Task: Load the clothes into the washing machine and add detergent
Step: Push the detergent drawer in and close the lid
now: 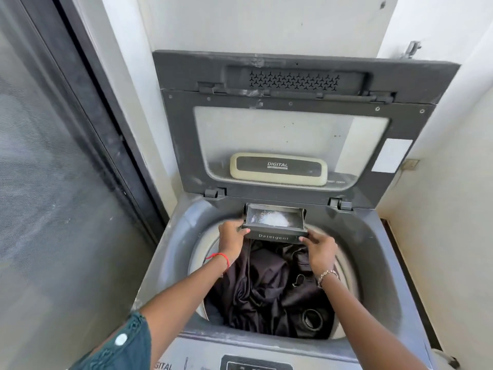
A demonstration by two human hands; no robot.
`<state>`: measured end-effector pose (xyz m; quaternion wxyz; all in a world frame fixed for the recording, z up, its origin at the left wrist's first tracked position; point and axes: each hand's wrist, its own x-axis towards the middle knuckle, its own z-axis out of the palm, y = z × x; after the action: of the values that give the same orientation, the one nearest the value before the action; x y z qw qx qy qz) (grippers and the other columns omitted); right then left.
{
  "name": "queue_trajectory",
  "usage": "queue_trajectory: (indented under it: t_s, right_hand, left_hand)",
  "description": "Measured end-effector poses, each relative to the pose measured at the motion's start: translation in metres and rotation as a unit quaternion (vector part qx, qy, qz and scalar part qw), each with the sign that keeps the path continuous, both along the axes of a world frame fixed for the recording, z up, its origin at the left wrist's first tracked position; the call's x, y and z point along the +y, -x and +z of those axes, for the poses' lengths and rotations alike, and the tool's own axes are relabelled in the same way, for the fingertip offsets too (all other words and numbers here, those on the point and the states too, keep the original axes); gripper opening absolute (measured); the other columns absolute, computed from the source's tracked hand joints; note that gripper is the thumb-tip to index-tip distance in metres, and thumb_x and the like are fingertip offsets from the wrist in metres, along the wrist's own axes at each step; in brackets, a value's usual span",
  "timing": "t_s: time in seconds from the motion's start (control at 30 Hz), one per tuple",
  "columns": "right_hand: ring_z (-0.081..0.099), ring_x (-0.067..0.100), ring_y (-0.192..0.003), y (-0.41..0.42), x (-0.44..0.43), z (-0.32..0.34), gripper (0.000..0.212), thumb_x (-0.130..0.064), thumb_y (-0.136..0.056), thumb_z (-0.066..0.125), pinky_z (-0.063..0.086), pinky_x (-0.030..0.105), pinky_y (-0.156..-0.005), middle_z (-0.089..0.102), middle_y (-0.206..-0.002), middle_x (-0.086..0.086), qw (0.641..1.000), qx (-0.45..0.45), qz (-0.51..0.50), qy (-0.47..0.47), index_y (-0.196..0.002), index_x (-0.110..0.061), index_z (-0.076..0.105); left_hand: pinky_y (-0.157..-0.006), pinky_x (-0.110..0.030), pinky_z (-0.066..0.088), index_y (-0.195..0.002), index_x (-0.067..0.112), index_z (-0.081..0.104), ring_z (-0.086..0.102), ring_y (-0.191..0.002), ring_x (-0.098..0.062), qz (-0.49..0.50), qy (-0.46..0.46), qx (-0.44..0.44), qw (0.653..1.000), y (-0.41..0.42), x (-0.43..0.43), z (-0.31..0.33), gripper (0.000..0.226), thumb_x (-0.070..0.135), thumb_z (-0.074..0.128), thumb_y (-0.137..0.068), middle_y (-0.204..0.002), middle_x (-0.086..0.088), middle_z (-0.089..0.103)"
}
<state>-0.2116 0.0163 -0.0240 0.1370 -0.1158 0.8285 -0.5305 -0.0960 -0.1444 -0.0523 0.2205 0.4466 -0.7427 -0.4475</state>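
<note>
— Are the clothes in?

— Looks so. Dark clothes (266,284) fill the drum of the washer (373,236), and the lid (266,102) stands open at the back.

— And the detergent?

— The drawer (274,235) is at twelve o'clock on the drum's rim, sticking out over the clothes. There's white powder (272,218) heaped in it, so I'd say that part is done too.

— What are the hands doing?

— The left hand (230,241) has its fingers curled round the drawer's nine o'clock end. The right hand (320,252) pinches the three o'clock end, fingertips bent onto the front. Both hold the drawer and nothing else.

— So what's left?

— By my reckoning, only pushing the drawer home and dropping the lid. I can't tell from here whether more clothes wait outside. The panel (256,365) at six o'clock is mostly cut off.
</note>
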Motion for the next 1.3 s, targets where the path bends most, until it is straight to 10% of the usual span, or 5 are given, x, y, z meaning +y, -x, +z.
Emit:
queue_trajectory:
  t_s: [0.13,0.3,0.63,1.3]
  right_hand:
    - [0.056,0.012,-0.087,0.011,-0.009,-0.010,0.023,0.002,-0.078,0.068,0.038,-0.003,-0.065,0.068,-0.103,0.023,0.999,-0.010,-0.030,0.033,-0.100,0.008,0.067]
    - [0.057,0.016,-0.084,0.025,-0.029,-0.005,0.019,-0.001,-0.076,0.071,0.046,0.028,-0.086,0.070,-0.094,0.022,0.996,0.010,-0.073,0.041,-0.094,0.005,0.070]
    - [0.054,0.021,-0.066,0.043,-0.047,-0.003,0.008,-0.002,-0.072,0.075,0.034,0.017,-0.060,0.064,-0.072,0.010,0.995,0.004,-0.097,0.026,-0.076,0.001,0.069]
    - [0.059,0.029,-0.070,0.056,-0.050,-0.002,0.031,-0.002,-0.078,0.068,0.044,0.029,-0.066,0.067,-0.071,0.019,0.997,0.029,-0.034,-0.060,-0.053,-0.007,0.052]
  left_hand:
    - [-0.082,-0.030,0.047,-0.101,0.000,0.072,0.059,-0.101,-0.012,-0.011,0.034,0.022,0.999,0.005,-0.007,0.002,0.023,0.003,0.070,-0.078,-0.106,-0.012,0.067]
    - [-0.067,-0.025,0.031,-0.065,0.023,0.058,0.025,-0.077,-0.014,0.004,0.038,0.026,0.999,0.019,-0.015,0.008,0.023,0.009,0.069,-0.081,-0.067,0.005,0.051]
    - [-0.058,-0.029,0.036,-0.065,-0.001,0.072,0.040,-0.058,-0.021,0.091,0.003,0.020,0.996,0.036,-0.026,0.013,0.021,0.016,0.074,-0.078,-0.059,-0.022,0.063]
    - [-0.063,-0.035,0.056,-0.056,0.007,0.066,0.067,-0.058,-0.027,0.092,-0.026,-0.084,0.992,0.040,-0.028,0.031,0.032,0.029,0.074,-0.077,-0.055,-0.011,0.066]
